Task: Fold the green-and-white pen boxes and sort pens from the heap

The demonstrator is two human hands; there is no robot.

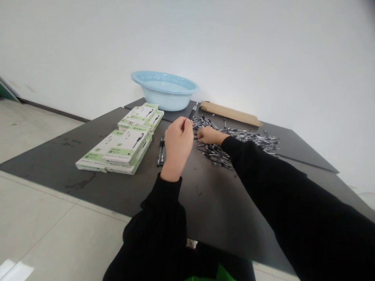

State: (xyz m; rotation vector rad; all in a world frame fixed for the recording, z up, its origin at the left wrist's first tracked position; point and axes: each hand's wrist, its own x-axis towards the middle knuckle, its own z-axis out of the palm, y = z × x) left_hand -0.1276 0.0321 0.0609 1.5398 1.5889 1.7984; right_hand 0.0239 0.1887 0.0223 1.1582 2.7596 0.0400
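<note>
My left hand [178, 142] is closed above the middle of the dark table, with a pen [193, 111] slanting up and away from its fingertips. My right hand [209, 135] has its fingers curled together at the left side of a loose pile of black-and-clear pens [252, 137]. What those fingers pinch, if anything, is hidden. Just left of my left wrist, a few pens [161, 151] lie side by side on the table. Further left, green-and-white pen boxes [124, 144] are stacked in overlapping layers.
At the back stands a light blue plastic basin [166, 97] near the white wall. A flat brown cardboard piece or packet [231, 113] lies behind the pens. The dark table [211, 203] has its near edge close to my body, with tiled floor [58, 218] to the left.
</note>
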